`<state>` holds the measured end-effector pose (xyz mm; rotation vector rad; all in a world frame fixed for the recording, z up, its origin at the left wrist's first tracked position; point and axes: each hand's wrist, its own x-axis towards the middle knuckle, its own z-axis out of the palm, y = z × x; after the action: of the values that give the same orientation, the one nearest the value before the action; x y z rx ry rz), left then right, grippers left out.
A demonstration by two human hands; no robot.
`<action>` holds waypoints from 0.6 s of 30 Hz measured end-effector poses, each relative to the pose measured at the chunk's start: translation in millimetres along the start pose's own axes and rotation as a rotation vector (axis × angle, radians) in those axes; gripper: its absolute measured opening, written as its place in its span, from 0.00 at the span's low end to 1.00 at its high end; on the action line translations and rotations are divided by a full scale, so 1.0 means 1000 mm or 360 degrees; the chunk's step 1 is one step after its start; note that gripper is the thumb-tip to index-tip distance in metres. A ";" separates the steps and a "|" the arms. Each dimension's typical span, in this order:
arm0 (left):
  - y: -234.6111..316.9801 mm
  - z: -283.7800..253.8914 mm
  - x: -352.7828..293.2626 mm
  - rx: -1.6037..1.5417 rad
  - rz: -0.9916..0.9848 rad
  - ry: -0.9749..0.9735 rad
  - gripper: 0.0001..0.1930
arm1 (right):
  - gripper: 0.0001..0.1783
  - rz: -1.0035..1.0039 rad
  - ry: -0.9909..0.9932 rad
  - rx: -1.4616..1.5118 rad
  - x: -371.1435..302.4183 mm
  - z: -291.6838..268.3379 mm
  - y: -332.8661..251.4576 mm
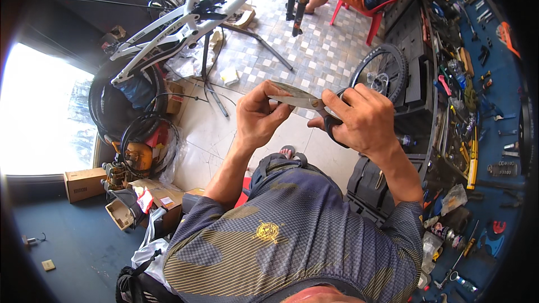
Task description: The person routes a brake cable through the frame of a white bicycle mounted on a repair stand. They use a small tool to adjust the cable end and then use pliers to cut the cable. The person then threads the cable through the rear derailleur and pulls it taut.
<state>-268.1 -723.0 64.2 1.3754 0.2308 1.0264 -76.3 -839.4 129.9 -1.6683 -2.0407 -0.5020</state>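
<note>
My right hand (364, 119) grips a pair of scissors (302, 102), its fingers through and around the dark handles. The metal blades point left, their tips close to my left hand (258, 115). The fingers of my left hand are curled, thumb pressed toward the forefinger right beside the blades. Whatever lies in that pinch is too small or hidden to make out. Both hands are raised in front of my chest, above the tiled floor (213, 148).
A white bicycle frame (193, 25) hangs on a stand at the far left, with tyres (101, 104) below it. At the far right, a person sits on a red chair (375, 19) near a wheel (400, 64). Tools crowd the blue bench (494, 151); cardboard boxes (83, 184) stand left.
</note>
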 end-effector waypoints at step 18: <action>-0.010 -0.007 0.000 -0.0433 -0.0151 0.0007 0.04 | 0.29 0.0024 0.0063 0.0299 0.006 0.003 0.009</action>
<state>-268.3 -717.3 53.6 1.1057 0.1516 0.9448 -68.9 -830.8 130.7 -1.5490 -1.9794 -0.3245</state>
